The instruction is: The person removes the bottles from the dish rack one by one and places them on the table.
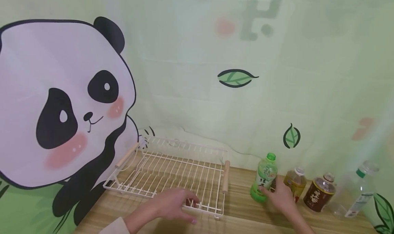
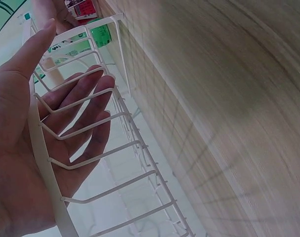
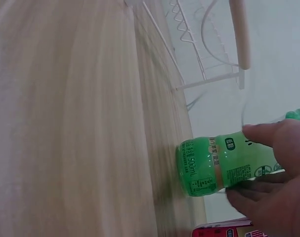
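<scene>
A green plastic tea bottle (image 1: 266,174) stands upright on the wooden table, right of the white wire dish rack (image 1: 184,165). My right hand (image 1: 280,196) holds this bottle from the right, thumb on the label side and fingers behind it. In the right wrist view, the bottle's lower part (image 3: 199,168) shows below the thumb and fingers. Over the rack's front rail hovers my left hand (image 1: 172,205), its fingers loosely bent and holding nothing. The left wrist view shows those fingers (image 2: 85,108) through the rack's wires, with the thumb apart from them.
Right of the green bottle stand a yellow-labelled bottle (image 1: 294,181), a brown-labelled bottle (image 1: 319,192) and a larger clear bottle (image 1: 354,189). The rack has wooden handles, one at the right (image 1: 226,177). Behind everything hangs a green panda-print cloth (image 1: 191,100).
</scene>
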The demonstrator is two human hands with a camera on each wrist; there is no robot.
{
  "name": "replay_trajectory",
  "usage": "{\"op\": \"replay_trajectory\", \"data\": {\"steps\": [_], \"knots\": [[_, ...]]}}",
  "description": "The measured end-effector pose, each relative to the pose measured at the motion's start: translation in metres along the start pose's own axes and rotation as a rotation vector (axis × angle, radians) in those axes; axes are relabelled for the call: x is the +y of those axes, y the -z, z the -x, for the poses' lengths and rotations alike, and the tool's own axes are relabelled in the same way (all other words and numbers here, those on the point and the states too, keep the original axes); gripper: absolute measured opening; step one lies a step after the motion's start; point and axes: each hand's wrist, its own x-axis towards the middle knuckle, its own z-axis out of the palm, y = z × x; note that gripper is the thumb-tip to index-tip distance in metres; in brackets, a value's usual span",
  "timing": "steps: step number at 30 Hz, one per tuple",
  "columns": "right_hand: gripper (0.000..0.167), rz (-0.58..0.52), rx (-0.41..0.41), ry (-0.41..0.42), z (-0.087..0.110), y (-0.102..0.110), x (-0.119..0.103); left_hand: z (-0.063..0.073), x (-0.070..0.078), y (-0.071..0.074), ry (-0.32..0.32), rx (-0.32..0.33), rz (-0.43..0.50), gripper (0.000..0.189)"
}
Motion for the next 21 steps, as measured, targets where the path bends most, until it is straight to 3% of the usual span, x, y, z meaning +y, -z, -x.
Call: {"op": "replay_trajectory", "data": {"steps": [5,10,15,18,21], "knots": [[0.091,0.059,-0.104,-0.005,0.015,0.005,0.003,-0.003,0.002,-0.001,-0.009,-0.012,0.025,0.062],[0.092,0.061,-0.222,0.001,0.036,0.016,-0.004,-0.003,-0.001,0.005,-0.034,-0.042,0.142,0.062],[0.083,-0.001,-0.46,0.064,0.057,0.038,-0.032,-0.001,-0.005,0.02,-0.038,-0.088,0.283,0.068],[0.079,-0.022,-0.563,0.153,0.068,0.057,-0.058,-0.004,-0.001,0.035,-0.03,-0.078,0.294,0.074],[0.073,0.029,-0.532,0.351,0.074,0.078,-0.088,-0.012,0.012,0.06,-0.038,0.003,0.221,0.075]]}}
